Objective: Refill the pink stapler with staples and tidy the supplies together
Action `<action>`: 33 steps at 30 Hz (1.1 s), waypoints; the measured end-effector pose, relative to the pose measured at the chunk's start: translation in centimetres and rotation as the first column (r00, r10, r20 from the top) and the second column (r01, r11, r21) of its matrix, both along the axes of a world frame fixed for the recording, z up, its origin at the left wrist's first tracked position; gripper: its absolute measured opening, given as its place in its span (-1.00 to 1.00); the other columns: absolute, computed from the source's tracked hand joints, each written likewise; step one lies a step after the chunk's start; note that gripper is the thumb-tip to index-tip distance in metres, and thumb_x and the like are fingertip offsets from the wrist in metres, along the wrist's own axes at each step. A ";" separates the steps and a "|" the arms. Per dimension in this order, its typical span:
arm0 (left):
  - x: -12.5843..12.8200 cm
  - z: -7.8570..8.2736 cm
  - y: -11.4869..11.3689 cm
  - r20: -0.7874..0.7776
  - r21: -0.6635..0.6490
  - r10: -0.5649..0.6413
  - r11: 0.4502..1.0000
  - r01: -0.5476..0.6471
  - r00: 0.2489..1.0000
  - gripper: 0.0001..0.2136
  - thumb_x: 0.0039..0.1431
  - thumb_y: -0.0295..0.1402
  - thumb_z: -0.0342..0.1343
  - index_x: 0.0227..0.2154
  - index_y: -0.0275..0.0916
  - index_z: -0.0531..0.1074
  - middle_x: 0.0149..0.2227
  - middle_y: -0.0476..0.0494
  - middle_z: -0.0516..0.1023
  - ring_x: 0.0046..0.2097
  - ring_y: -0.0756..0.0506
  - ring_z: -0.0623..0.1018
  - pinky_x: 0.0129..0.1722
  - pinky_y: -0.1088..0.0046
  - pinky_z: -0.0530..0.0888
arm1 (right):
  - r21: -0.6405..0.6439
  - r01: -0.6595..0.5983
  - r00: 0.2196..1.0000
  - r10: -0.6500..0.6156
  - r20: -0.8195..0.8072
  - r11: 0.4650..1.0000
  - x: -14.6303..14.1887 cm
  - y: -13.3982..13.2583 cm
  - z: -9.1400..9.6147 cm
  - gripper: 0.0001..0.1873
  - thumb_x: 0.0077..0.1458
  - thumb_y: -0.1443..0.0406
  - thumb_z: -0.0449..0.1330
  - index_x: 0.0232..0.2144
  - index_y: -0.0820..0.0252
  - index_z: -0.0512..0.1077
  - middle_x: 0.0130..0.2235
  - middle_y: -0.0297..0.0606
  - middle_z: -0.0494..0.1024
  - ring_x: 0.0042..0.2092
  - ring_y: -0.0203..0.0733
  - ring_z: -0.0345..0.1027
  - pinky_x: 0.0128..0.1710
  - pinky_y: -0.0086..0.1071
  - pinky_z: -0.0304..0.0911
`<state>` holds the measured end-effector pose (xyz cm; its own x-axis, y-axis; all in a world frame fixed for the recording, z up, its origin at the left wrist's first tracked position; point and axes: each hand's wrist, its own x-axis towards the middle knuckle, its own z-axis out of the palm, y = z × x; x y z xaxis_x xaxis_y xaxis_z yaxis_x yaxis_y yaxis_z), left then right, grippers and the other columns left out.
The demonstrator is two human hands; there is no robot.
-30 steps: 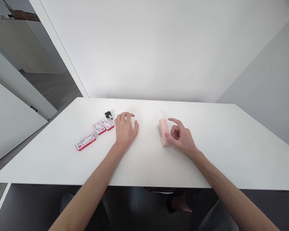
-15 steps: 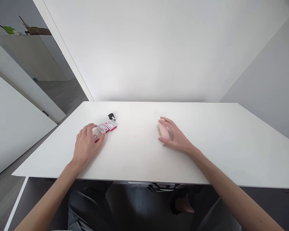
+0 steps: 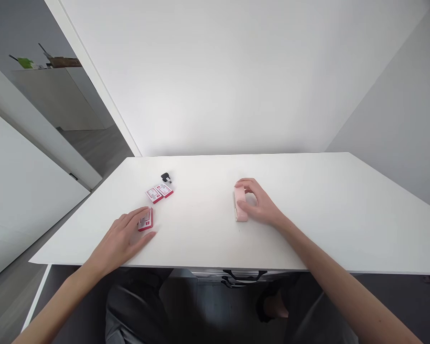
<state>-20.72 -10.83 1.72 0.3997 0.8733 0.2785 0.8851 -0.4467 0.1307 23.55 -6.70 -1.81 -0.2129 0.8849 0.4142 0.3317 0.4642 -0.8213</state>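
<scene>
Fingers of my left hand [image 3: 120,240] are loosely curled, thumb well spread: fingertips over the far-left side of a red-and-white box [image 3: 146,222], thumb just off its 5 o'clock corner, no grip that I can see. Fingertip push alone could skid or twist that box. My right hand [image 3: 261,204] is half curled round the pink stapler [image 3: 240,210] at its 9 o'clock, thumb on top, fingers at the 12 o'clock end; can't tell if the hold is firm. Uneven pressure might swing or tip it. Farther out, two more boxes [image 3: 159,192] lie at 1 o'clock from the near one, black-and-silver gadget [image 3: 166,177] just beyond; a sloppy reach could knock them. White table [image 3: 200,229] looks smooth, so sliding seems likely.
</scene>
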 end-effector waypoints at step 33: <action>20.1 -1.9 4.5 0.371 -0.260 -0.316 0.867 0.424 0.873 -0.46 0.30 -0.10 0.25 0.27 -0.04 0.29 0.19 -0.14 0.54 0.14 -0.26 0.51 0.18 0.08 0.43 | -0.197 0.045 0.992 -0.066 -0.104 0.979 0.5 0.9 0.2 -0.71 0.26 0.11 0.26 0.01 -0.05 0.53 0.12 -0.25 0.56 0.02 -0.04 0.47 0.03 -0.12 0.39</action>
<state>-0.61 -6.35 -0.14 0.6528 0.7383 0.1697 0.5518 -0.6169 0.5613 24.02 -5.79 -1.56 -0.1240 0.9598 0.2518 0.2556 0.2760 -0.9265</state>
